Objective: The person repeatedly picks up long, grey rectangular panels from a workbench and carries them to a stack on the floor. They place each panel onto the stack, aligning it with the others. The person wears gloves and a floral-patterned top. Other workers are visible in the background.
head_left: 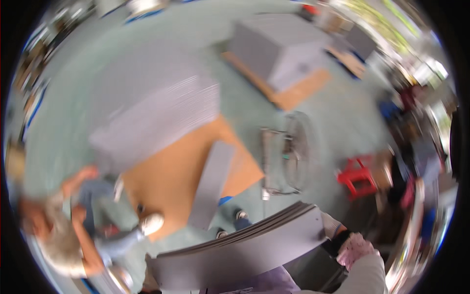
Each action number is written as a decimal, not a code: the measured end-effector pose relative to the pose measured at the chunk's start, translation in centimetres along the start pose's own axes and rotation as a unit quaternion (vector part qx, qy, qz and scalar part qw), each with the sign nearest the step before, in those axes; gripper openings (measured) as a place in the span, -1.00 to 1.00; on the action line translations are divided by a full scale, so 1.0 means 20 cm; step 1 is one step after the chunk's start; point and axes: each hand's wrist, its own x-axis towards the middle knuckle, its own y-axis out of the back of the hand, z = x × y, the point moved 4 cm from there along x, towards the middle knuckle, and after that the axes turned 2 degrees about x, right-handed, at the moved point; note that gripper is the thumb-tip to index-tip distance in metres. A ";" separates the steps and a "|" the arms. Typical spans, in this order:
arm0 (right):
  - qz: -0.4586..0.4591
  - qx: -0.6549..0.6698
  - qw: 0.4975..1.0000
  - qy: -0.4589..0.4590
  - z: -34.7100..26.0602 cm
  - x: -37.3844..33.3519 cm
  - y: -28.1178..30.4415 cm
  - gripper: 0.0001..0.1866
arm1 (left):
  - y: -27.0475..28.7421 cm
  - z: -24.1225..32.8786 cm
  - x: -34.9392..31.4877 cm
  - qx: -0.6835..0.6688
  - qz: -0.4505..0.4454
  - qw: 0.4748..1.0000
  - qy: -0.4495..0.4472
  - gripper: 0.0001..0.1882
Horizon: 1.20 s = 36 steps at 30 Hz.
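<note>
Across the front of my body I carry a stack of long grey panels point(240, 259), their layered edges showing along the top. At the stack's right end my right hand point(331, 226), in a pale glove with a dark cuff, is closed around the panel ends. My left hand point(150, 278) shows only in part at the left end, closed against the panels there. Ahead, a single long grey panel point(211, 186) lies tilted on a brown board point(171, 181). Motion blur softens the picture.
A large stack of grey sheets point(152, 108) rests on the brown board. To the left a person point(63, 225) sits low with legs stretched out. A floor fan point(293, 152) and red stool point(358, 176) stand to the right. Another grey stack point(274, 49) is beyond.
</note>
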 end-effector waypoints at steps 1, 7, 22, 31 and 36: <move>0.075 0.010 0.997 -0.007 0.05 -0.23 0.06 -0.46 | -0.12 0.10 0.01 0.038 -0.021 0.999 0.006 -0.16; 0.207 0.266 0.909 -0.243 0.19 -1.25 0.20 -0.37 | -1.20 0.37 0.11 0.276 -0.153 0.947 0.059 -0.16; 0.565 0.534 0.610 -0.153 1.08 -2.98 -0.16 -0.43 | -2.60 -0.65 -0.30 0.491 -0.352 0.785 0.141 -0.17; 0.601 0.578 0.545 -0.089 1.25 -3.30 0.47 -0.49 | -3.51 -1.27 -0.55 0.527 -0.410 0.727 0.159 -0.17; 0.679 0.469 0.560 -0.077 1.25 -3.35 1.16 -0.42 | -4.17 -1.58 -0.58 0.553 -0.454 0.682 0.152 -0.19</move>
